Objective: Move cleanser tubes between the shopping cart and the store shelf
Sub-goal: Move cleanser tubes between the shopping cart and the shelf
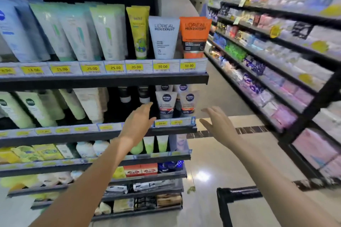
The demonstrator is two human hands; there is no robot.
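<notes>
Now | left hand (137,122) fingers (145,107) beside Nivea tubes (167,104) | holding nothing

at three o'clock a long aisle shelf (287,57) carries blurred packets in pink, purple and green, with round yellow tags (320,46) on its edges. a glossy pale floor (208,199) spreads at five o'clock, crossed by a dark marbled strip (252,129).

A supermarket toiletries aisle: tiered black shelves (110,79) carry cleanser tubes (164,37) above yellow price tags (162,66). More stocked shelving (276,42) lines the opposite side of a polished tile floor (212,162).
</notes>
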